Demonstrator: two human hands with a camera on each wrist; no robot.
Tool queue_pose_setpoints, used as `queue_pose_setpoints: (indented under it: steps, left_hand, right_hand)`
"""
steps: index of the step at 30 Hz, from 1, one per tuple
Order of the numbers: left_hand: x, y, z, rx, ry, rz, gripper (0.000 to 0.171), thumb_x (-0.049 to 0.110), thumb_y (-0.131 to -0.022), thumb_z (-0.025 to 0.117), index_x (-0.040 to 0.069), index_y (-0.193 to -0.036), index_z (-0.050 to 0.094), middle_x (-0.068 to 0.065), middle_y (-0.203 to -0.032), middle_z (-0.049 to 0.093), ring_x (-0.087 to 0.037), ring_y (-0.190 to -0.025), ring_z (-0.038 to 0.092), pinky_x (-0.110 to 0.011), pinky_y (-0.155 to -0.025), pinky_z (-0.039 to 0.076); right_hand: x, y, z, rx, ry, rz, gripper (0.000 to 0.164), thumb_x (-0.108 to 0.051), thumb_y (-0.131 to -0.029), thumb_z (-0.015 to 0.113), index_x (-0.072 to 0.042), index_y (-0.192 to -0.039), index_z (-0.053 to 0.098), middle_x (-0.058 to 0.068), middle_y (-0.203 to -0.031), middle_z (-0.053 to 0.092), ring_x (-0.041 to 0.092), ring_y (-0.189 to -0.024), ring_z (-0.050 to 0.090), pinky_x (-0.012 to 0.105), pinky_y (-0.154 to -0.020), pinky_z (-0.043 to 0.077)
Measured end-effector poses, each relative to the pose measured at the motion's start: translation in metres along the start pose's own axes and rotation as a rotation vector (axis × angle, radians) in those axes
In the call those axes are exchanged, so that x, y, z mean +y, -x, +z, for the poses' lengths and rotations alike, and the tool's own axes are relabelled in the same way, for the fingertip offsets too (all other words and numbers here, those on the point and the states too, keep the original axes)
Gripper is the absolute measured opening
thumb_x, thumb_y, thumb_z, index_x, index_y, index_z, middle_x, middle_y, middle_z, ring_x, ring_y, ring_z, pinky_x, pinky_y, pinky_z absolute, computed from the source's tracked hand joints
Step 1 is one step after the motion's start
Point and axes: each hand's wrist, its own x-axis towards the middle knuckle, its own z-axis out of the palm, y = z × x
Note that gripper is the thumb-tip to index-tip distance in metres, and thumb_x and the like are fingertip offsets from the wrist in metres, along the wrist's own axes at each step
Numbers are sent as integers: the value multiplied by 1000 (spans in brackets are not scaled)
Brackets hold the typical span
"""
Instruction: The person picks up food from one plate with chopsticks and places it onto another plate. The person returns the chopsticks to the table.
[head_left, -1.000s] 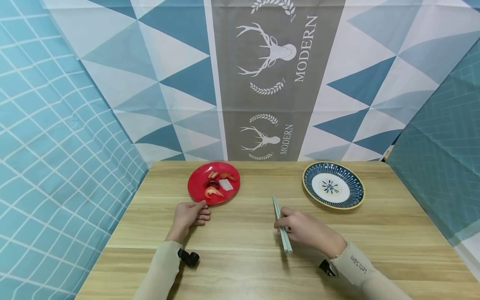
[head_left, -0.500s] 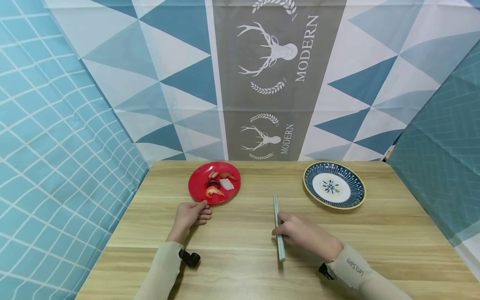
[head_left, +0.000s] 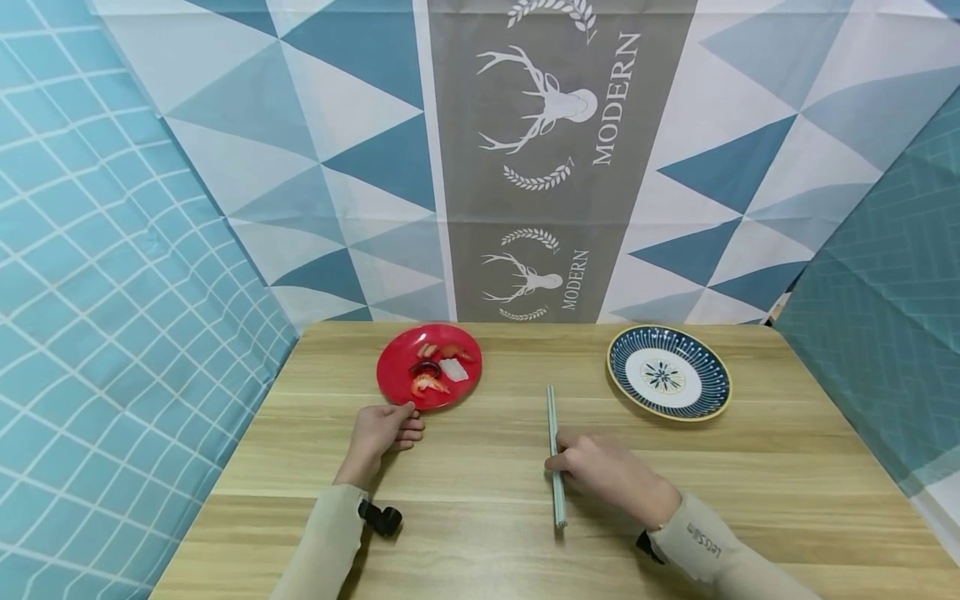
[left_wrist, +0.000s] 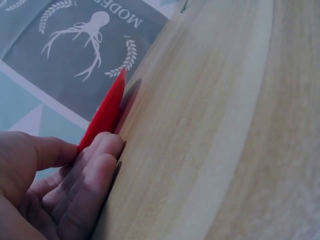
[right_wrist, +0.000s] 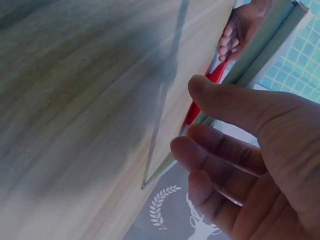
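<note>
At the near rim of the red plate (head_left: 393,367), my left hand (head_left: 378,433) pinches the edge. The left wrist view has the thumb above the plate's rim (left_wrist: 105,112) and the fingers below. On the plate lie an orange shrimp (head_left: 429,384), a white piece (head_left: 453,370), a dark curved piece (head_left: 425,368) and reddish pieces behind. My right hand (head_left: 607,471) grips a pair of pale green chopsticks (head_left: 558,500) lengthwise, thin tips pointing away. In the right wrist view the chopsticks (right_wrist: 260,50) slope down and their tips meet their shadow on the tabletop.
A blue-and-white patterned plate (head_left: 663,375) with a yellow rim stands at the back right of the wooden table (head_left: 480,550). A deer-print cloth (head_left: 525,192) hangs behind the table, with blue cloths at the sides.
My right hand has turned the chopsticks more upright in the head view and their thick ends have swung left and nearer to me. The left hand stays at the red plate.
</note>
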Motion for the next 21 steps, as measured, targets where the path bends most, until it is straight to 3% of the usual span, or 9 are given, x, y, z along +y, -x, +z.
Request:
queue_pose_setpoints:
  steps: [12,21]
  left_hand:
    - [0,0,0,-12,2,6,35,28,-105,61,-4,-108,73,-7,-83,77,-14,-71,75,-27,-67,64]
    - [-1,-1,-1,-15,-1,14,35,28,-105,61,-4,-107,73,-7,-82,77,-14,-72,75,-27,-66,64]
  right_hand:
    - [3,1,10,-42,7,-42,19,-4,-81,79,-22,-85,78,-5,-76,53,2,-62,41,15,-52,43]
    - [7,3,15,-58,-61,-12,21,-3,-83,79,-19,-97,82,-4,-87,64,0,-71,53,13,-62,50]
